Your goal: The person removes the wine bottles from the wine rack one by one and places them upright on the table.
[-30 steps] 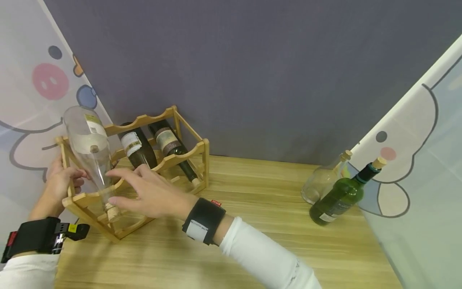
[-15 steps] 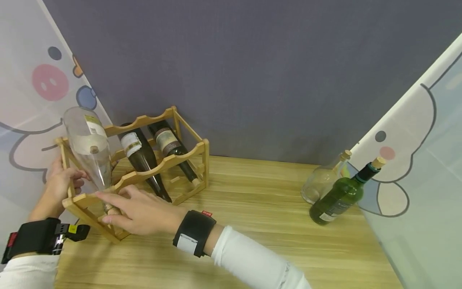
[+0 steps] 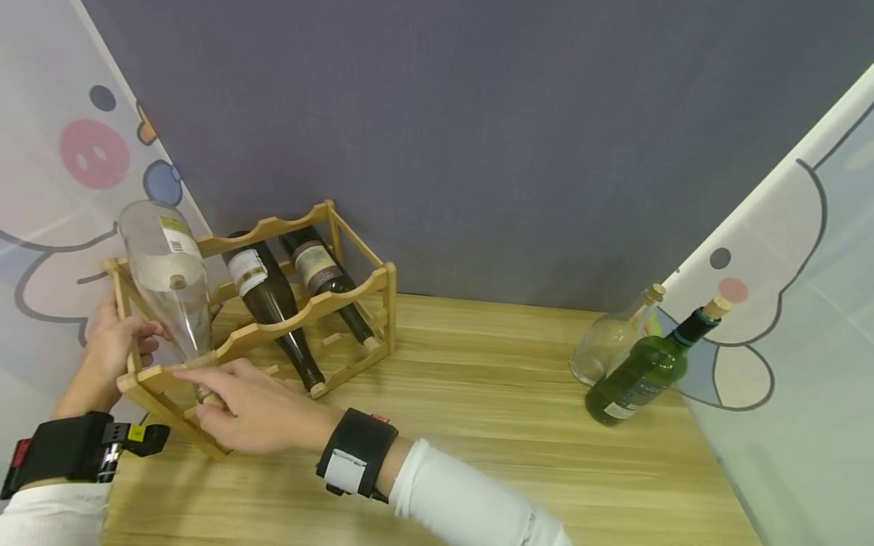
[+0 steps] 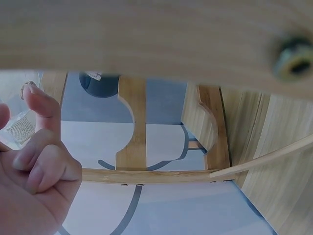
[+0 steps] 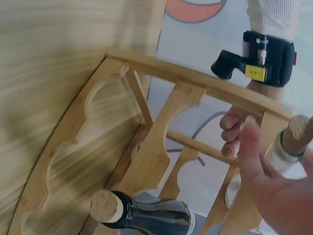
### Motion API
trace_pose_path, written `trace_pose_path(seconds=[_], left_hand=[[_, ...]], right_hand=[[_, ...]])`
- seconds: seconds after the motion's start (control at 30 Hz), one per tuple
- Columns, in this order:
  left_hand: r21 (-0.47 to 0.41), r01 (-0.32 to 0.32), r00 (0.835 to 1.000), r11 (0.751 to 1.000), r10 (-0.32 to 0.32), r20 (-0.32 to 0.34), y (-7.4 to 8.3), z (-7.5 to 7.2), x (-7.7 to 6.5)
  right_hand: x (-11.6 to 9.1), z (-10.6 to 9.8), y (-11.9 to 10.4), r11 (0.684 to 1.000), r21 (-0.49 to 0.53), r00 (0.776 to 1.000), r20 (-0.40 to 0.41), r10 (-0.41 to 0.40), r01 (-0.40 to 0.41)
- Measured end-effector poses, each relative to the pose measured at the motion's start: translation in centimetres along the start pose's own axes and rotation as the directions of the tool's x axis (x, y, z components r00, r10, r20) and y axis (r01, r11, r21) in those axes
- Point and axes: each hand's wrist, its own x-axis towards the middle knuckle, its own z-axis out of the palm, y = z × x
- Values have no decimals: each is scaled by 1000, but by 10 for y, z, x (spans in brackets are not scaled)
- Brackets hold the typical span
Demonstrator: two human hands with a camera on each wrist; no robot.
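A clear glass bottle with a corked neck slopes down across the left end of a wooden wine rack, neck toward the front. My left hand is at the rack's left end, fingers bent near the bottle with nothing between them in the left wrist view. My right hand is at the front of the rack. Its index finger stretches along the front rail, and its thumb overlaps the cork in the right wrist view. Its other fingers are hidden.
Two dark wine bottles, one with a white label and one farther right, lie in the rack. At the table's right stand a clear round bottle and a green wine bottle, both corked. Walls border the wooden table.
My right hand has moved forward and left from over the clear bottle's neck to the front rail, uncovering the middle dark bottle's neck. My left hand and the bottles have stayed put.
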Motion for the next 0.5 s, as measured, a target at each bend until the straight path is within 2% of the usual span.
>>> trace_pose_path(seconds=[0.07, 0.2, 0.37, 0.5], left_hand=[[-6, -4, 1000, 1000, 4, 3, 0, 1, 0], [-5, -6, 1000, 1000, 6, 9, 1, 2, 0], [-28, -5, 1000, 1000, 5, 20, 1, 3, -1], [-83, -13, 999, 996, 17, 51, 1, 4, -2]], right_hand=[[0, 1, -1, 1000, 4, 999, -38, -13, 13], [2, 2, -1, 997, 76, 991, -131, -14, 25], [4, 5, -1, 980, 197, 971, -229, 66, -20], [6, 7, -3, 957, 286, 959, -258, 122, -45]])
